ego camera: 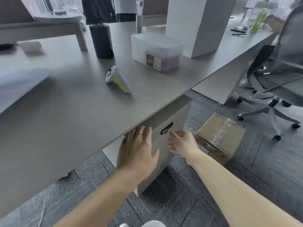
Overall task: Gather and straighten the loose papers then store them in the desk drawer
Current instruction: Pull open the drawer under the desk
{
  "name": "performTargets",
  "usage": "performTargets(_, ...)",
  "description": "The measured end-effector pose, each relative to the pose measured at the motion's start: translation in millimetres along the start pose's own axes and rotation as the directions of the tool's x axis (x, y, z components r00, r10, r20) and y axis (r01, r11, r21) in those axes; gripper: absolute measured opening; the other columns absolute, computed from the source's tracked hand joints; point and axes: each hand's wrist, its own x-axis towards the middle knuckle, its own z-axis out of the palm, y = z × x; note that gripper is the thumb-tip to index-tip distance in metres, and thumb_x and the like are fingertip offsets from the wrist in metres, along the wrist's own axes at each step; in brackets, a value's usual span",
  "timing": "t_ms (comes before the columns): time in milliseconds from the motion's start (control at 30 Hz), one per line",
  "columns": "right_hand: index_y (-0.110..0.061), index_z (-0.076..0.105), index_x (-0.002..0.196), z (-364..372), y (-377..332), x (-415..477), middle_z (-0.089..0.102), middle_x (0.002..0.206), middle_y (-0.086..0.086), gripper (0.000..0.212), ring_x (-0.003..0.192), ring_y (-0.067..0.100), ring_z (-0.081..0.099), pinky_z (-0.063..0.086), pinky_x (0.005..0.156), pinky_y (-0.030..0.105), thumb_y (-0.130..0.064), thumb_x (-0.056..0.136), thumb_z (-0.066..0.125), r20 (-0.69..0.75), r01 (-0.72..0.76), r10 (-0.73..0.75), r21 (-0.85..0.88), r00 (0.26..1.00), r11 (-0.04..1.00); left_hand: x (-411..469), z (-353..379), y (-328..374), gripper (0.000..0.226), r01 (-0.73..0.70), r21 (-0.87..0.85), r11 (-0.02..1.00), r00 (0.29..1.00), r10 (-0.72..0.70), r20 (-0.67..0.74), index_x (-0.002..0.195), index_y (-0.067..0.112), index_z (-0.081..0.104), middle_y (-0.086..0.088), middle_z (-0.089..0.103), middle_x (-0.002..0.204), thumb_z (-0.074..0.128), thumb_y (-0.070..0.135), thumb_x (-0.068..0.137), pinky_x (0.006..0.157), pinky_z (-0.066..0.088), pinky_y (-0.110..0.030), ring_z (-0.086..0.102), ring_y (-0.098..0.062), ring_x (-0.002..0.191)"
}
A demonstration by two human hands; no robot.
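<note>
- The drawer unit (162,151) stands under the surface (68,122), below its near edge, at about 6 o'clock from the white controller; a dark lock plate (166,128) sits at the upper right of its pale front.
- Loose papers (18,86), blurred, lie at the far 9 o'clock side of the surface, well apart from both hands.
- The left hand (138,149) lies flat against the drawer front, fingers spread and pointing up to the underside of the surface edge; it grips nothing. A ring shows on one finger.
- The right hand (182,141) hangs just at 3 o'clock of the lock plate, fingers loosely curled and apart, fingertips near the plate; it holds nothing that can be seen.
- Both forearms are bare and reach in from the lower edge.
- A frosted plastic box (155,51) at 1 o'clock of the controller (118,79) bears a label whose top word reads "PLASTIC"; the smaller print is unreadable.
- A black cylinder (101,41) stands upright at 11 o'clock of the controller.
- A cardboard box (219,135) with clear tape sits on the floor at 3 o'clock of the right hand, near the drawer unit.
- An office chair (278,79) stands further off at 2 o'clock.
</note>
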Motion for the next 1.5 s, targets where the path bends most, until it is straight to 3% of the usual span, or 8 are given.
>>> performTargets(200,-0.002,0.067,0.096,18,-7,34,0.078,0.094,0.019,0.022,0.067,0.024,0.074,0.065,0.056,0.027,-0.02,0.104,0.056,0.134,-0.205,0.184,0.161,0.974,0.966,11,9,-5,0.068,-0.024,0.018,1.0,1.0,0.024,0.008,0.147,0.021,0.039,0.002,0.043,0.152,0.058,0.054,0.091,0.108,0.044,-0.036,0.041,-0.019,0.14)
performTargets(333,-0.005,0.066,0.092,20,0,33,0.068,0.079,0.011,0.025,0.069,0.023,0.07,0.066,0.064,0.029,-0.017,0.107,0.05,0.129,-0.173,0.153,0.165,0.98,0.971,14,6,-4,0.066,-0.023,0.005,1.0,1.0,0.023,-0.006,0.147,0.022,0.039,0.002,0.041,0.155,0.058,0.052,0.092,0.109,0.043,-0.036,0.04,-0.019,0.142)
performTargets(467,-0.006,0.065,0.094,22,9,28,0.064,0.078,0.01,0.024,0.068,0.022,0.067,0.065,0.059,0.027,-0.019,0.107,0.05,0.077,-0.146,0.133,0.211,0.988,0.967,12,6,-4,0.067,-0.004,-0.011,1.0,1.0,0.004,0.0,0.149,0.022,0.039,0.002,0.038,0.157,0.058,0.052,0.092,0.111,0.043,-0.037,0.037,-0.02,0.144)
performTargets(633,-0.004,0.064,0.103,-16,34,-3,0.06,0.076,0.01,0.024,0.067,0.022,0.064,0.066,0.075,0.04,-0.017,0.109,0.045,0.047,-0.127,0.12,0.212,0.992,0.969,6,-1,5,0.069,0.01,0.006,1.0,0.999,-0.01,0.033,0.145,0.021,0.042,0.003,0.041,0.153,0.058,0.058,0.089,0.108,0.044,-0.041,0.035,-0.022,0.14)
performTargets(833,-0.003,0.058,0.088,-81,76,-58,0.054,0.072,0.011,0.026,0.065,0.023,0.059,0.063,0.06,0.029,-0.01,0.108,0.042,-0.003,-0.132,0.137,0.273,0.991,0.953,-14,-11,12,0.097,0.031,0.002,1.0,0.992,-0.031,0.124,0.153,0.016,0.036,0.0,0.037,0.159,0.042,0.08,0.081,0.109,0.043,-0.046,0.033,-0.023,0.142)
performTargets(1100,-0.002,0.057,0.095,-136,113,-107,0.054,0.075,0.014,0.022,0.063,0.023,0.059,0.065,0.057,0.034,-0.01,0.108,0.041,-0.071,-0.158,0.193,0.338,0.979,0.928,-26,-9,17,0.101,0.04,-0.008,0.999,0.991,-0.039,0.127,0.157,0.008,0.029,-0.006,0.031,0.163,0.055,0.072,0.083,0.111,0.043,-0.044,0.027,-0.026,0.147)
performTargets(1400,-0.001,0.059,0.102,-139,118,-111,0.059,0.08,0.015,0.024,0.065,0.024,0.064,0.067,0.074,0.046,-0.012,0.109,0.039,-0.077,-0.163,0.201,0.349,0.977,0.923,-20,-5,11,0.096,0.022,-0.013,1.0,0.994,-0.021,0.104,0.153,0.009,0.036,-0.006,0.036,0.157,0.06,0.069,0.082,0.106,0.046,-0.043,0.031,-0.026,0.142)
performTargets(1500,-0.001,0.056,0.104,-142,110,-115,0.063,0.092,0.018,0.021,0.074,0.027,0.067,0.066,0.069,0.045,-0.015,0.108,0.041,-0.079,-0.187,0.22,0.301,0.972,0.935,-20,-13,9,0.094,0.012,-0.02,1.0,0.991,-0.009,0.131,0.154,0.011,0.034,-0.008,0.036,0.158,0.058,0.068,0.083,0.11,0.044,-0.046,0.032,-0.028,0.143)
